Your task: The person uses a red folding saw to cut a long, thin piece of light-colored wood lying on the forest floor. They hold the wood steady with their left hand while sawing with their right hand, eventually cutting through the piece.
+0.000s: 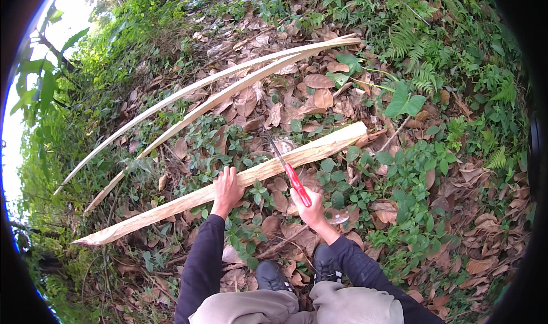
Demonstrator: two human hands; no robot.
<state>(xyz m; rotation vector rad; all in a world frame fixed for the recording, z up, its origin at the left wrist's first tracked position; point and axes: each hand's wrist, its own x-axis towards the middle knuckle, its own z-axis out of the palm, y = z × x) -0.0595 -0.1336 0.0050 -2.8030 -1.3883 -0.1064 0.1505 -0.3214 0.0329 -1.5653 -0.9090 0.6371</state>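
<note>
Here, head view, looking down at leaf-littered ground. The left hand [227, 190] lies palm-down on a long, pale, rough-hewn wooden stave [228, 184], fingers spread and pressed over its upper face, not wrapped round it. The stave lies on the ground slantwise, its pointed end at lower left and its squared end at upper right. The right hand [310, 207] is clenched round the red handle of a narrow-bladed knife [285, 167]; the blade slants up-left and meets the stave just right of the left hand. Two thinner, pale, curved wooden strips [217, 93] lie beyond, close together, well apart from the hands. Dry brown leaves [319, 90], green ferns [422, 75]. Dark shoes [271, 275] at bottom.
</note>
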